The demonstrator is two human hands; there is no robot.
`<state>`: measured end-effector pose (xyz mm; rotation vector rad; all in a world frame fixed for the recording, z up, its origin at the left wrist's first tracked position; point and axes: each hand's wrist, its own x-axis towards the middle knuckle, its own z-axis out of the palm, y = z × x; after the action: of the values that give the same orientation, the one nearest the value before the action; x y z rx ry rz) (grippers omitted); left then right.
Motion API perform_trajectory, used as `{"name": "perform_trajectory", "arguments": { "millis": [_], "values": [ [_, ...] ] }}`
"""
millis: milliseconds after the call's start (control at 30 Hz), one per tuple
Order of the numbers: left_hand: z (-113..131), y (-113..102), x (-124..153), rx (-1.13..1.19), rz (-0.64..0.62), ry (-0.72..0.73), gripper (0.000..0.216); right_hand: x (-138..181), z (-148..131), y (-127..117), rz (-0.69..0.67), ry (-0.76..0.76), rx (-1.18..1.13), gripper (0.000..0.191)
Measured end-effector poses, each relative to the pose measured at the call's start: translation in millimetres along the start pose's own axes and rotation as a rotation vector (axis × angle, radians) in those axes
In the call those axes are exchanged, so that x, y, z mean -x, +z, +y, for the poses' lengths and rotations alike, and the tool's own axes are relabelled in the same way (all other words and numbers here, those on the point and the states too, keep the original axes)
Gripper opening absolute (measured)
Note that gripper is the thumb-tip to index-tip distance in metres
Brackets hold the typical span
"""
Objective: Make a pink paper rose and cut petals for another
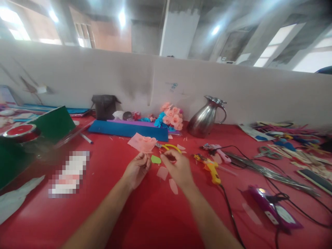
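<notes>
L hand [136, 170] is pinching ruffled peach flower [146, 144], flat pc. [134, 140] jutting toward 10 o'clock; R hand [180, 169] is curling, grip unclear.

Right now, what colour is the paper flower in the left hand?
The paper flower is peach-pink, as the head view shows.

Observed plain red on tabletop [116, 221]; peach on paper flower [146, 144] front-left of silver jug [203, 120]; peach with blue on bouquet [173, 117] beside jug; yellow on glue gun [213, 170].
</notes>
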<state>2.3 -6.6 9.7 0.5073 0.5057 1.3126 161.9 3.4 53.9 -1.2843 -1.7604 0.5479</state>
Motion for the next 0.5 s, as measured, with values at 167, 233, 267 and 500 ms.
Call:
{"name": "perform_trajectory", "arguments": {
  "millis": [167,233,267,500],
  "values": [
    [2,2,-1,0.0,0.0,0.007,0.009,-10,-9,26,0.089,-0.025,-0.11,0.01],
    [2,2,-1,-0.013,0.002,0.0,0.008,-7,-9,29,0.136,-0.077,-0.081,0.011],
    [1,2,-1,-0.021,0.004,-0.004,0.009,-4,-10,30,0.16,-0.108,-0.051,0.011],
    [1,7,1,0.0,0.129,-0.011,0.019,11,-23,43,0.314,-0.258,0.141,0.015]
  ]
}}
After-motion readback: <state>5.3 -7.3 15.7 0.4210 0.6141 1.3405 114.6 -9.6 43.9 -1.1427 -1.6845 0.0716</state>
